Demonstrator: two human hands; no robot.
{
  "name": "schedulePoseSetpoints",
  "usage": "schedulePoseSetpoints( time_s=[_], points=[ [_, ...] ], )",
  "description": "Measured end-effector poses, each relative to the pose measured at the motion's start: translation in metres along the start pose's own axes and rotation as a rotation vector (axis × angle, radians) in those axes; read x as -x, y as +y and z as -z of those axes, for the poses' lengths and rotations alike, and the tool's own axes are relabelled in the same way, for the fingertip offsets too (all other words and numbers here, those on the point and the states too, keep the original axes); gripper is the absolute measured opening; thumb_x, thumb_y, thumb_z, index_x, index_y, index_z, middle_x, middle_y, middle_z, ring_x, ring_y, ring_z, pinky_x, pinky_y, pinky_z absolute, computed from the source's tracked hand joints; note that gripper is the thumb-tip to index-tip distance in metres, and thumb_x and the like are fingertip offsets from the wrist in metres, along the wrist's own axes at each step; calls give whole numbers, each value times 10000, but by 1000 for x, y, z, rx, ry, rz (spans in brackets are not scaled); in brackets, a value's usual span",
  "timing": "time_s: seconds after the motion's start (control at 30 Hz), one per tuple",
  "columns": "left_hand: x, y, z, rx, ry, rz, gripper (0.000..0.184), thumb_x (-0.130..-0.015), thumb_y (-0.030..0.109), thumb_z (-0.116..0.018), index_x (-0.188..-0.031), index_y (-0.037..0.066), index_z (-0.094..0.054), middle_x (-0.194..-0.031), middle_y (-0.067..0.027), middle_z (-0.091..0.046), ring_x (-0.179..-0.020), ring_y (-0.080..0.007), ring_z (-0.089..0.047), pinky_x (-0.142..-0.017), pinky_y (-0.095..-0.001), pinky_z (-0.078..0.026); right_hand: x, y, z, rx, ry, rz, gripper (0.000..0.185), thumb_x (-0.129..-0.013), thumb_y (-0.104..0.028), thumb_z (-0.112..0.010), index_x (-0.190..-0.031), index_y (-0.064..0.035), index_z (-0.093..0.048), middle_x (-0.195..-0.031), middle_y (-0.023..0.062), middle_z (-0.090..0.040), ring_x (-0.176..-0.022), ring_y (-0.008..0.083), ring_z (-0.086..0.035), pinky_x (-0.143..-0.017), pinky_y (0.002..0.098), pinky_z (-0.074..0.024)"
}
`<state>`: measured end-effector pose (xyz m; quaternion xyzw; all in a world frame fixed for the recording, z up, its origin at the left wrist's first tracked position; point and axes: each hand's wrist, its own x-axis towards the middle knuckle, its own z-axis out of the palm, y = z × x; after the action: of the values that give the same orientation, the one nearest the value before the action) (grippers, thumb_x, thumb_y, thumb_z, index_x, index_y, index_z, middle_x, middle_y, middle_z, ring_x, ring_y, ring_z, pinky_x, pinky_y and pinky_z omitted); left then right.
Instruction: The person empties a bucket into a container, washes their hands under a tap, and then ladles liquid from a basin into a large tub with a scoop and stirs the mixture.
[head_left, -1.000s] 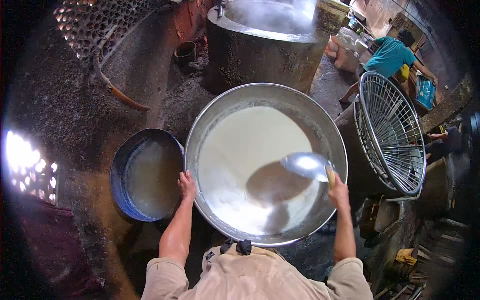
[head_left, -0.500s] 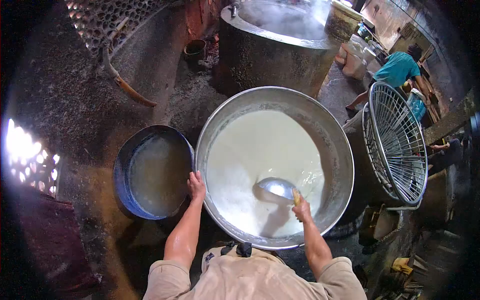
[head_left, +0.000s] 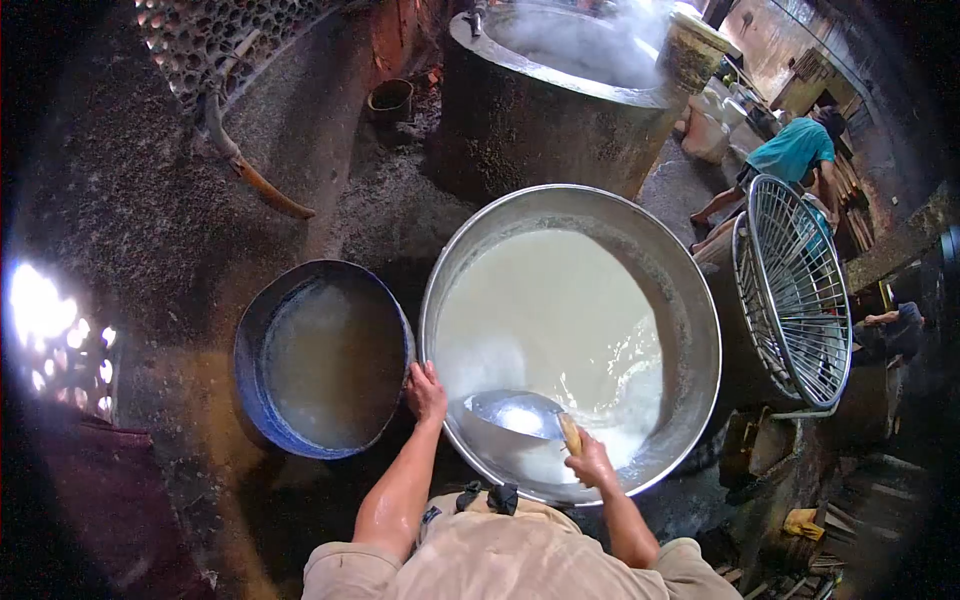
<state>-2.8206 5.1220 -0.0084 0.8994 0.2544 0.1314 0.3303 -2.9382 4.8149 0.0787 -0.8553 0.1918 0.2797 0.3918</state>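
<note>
In front of me stands a wide metal vat (head_left: 702, 300) holding a milky white liquid (head_left: 545, 310). My right hand (head_left: 592, 462) is closed round the short wooden handle of a large metal ladle (head_left: 515, 412). The shiny bowl of the ladle is at the liquid, near the vat's front left side. At the vat's left rim my left hand (head_left: 427, 392) grips the edge, its fingers partly hidden. Close beside that hand is a blue tub (head_left: 285, 438) of murky liquid.
A steaming round stove-like cauldron (head_left: 560, 130) stands behind the vat. To the right, a wire basket (head_left: 800, 300) leans on its side. A co-worker in a teal shirt (head_left: 790, 150) bends over at the back right; another person (head_left: 895, 330) is partly visible. A small bucket (head_left: 390, 98) sits at the back.
The ladle has moved left and toward me through the liquid, with my right hand following. My left hand stays at the vat's rim. The whole view has shifted slightly.
</note>
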Motion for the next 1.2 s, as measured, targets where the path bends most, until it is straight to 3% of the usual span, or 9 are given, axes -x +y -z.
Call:
schedulePoseSetpoints(
  time_s=[0.13, 0.2, 0.27, 0.33, 0.43, 0.57, 0.7, 0.87, 1.2],
  points=[
    [1, -8, -11, 92, 44, 19, 323, -939, 334, -398, -921, 19, -466, -862, -251, -571, -826, -435, -545, -697, -507, -421, -2, -67, 63, 67, -100, 55, 735, -640, -52, -630, -1336, -149, -415, -717, 77, -624, -497, 135, -560, -422, 294, -470],
    [0, 2, 2, 61, -40, 61, 333, -942, 342, -388, -928, 18, -468, -873, -247, -569, -840, -434, -544, -699, -507, -420, -3, -123, 82, 170, -33, 130, 685, -648, -32, -594, -1307, -137, -442, -759, 132, -640, -565, 223, -609, -488, 332, -493],
    [0, 1, 3, 84, -79, 44, 342, -943, 347, -383, -926, 16, -469, -879, -245, -565, -840, -431, -544, -703, -509, -422, -59, -112, 58, 286, 285, 468, 641, -653, -32, -565, -1277, -120, -445, -799, 206, -633, -703, 358, -624, -605, 415, -507],
    [1, -1, 0, 91, -67, 59, 348, -944, 354, -376, -928, 18, -468, -891, -242, -562, -842, -429, -542, -705, -510, -419, -98, -130, 35, 341, 364, 471, 623, -651, -51, -566, -1254, -112, -421, -833, 262, -608, -822, 441, -583, -714, 476, -485],
    [0, -1, -3, 114, -28, 34, 349, -943, 360, -374, -928, 22, -464, -903, -237, -560, -856, -424, -539, -715, -509, -417, -146, -130, 15, 485, 273, 298, 594, -649, -72, -599, -1213, -108, -415, -853, 250, -617, -837, 426, -596, -714, 497, -484],
    [-3, -8, -9, 94, -68, 60, 349, -942, 360, -376, -938, 22, -465, -912, -233, -559, -875, -424, -535, -727, -509, -416, -154, -86, 2, 585, 233, 337, 421, -649, -79, -661, -1024, -23, -476, -836, 239, -625, -812, 411, -616, -702, 483, -500],
    [-2, -13, -11, 115, -51, 30, 352, -942, 362, -374, -938, 21, -463, -930, -238, -564, -882, -429, -533, -728, -511, -416, -145, -31, -2, 565, 251, 321, 420, -644, -82, -664, -1020, -31, -483, -818, 231, -627, -802, 409, -617, -709, 482, -504],
    [-4, -15, -12, 73, -111, 89, 356, -939, 372, -380, -945, 27, -466, -912, -256, -571, -874, -437, -537, -725, -522, -417, -114, 21, 14, 531, 212, 137, 372, -657, -73, -611, -1010, -36, -499, -874, 253, -620, -835, 427, -603, -719, 502, -490],
    [-8, -28, -21, -31, -49, 48, 380, -933, 410, -381, -990, 45, -471, -945, -272, -562, -901, -449, -531, -755, -534, -414, -42, 124, 85, 581, 233, 141, 411, -640, -89, -631, -1025, -40, -496, -827, 241, -622, -818, 420, -608, -714, 497, -491]
  ],
)
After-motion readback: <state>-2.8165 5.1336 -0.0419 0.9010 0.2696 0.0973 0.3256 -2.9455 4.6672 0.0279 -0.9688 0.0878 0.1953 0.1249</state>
